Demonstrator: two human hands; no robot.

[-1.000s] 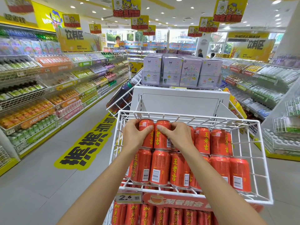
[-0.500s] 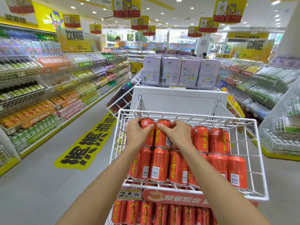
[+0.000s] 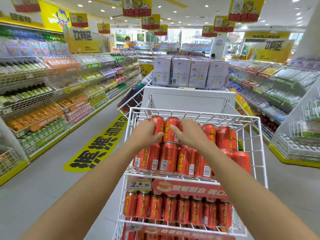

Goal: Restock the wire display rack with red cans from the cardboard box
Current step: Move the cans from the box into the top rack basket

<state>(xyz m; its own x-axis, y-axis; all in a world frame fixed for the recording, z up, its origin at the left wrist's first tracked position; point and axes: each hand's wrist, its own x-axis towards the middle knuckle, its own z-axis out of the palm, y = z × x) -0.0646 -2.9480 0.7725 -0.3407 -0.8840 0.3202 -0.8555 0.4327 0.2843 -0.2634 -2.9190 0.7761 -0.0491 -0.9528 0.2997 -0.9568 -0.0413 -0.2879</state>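
Together, left hand (image 3: 145,134) and right hand (image 3: 191,134) grip two red cans (image 3: 170,129) atop the rack (image 3: 259,144).

Your left forearm (image 3: 97,179), on the left side of the wire display rack (image 3: 225,115), is bare along its whole visible length, from the lower edge of view up to the wrist. Your right forearm (image 3: 233,174), on the rack's right side, is likewise bare. Both are slender and smooth in outline and narrow evenly towards the wrist. Your left hand (image 3: 146,134) and right hand (image 3: 190,134), at the rack's top tier, are uncovered on the backs and fingers alike. The fingers are long and slim. Nail detail is too blurred to record. Anything you wear above the elbows lies outside the view.
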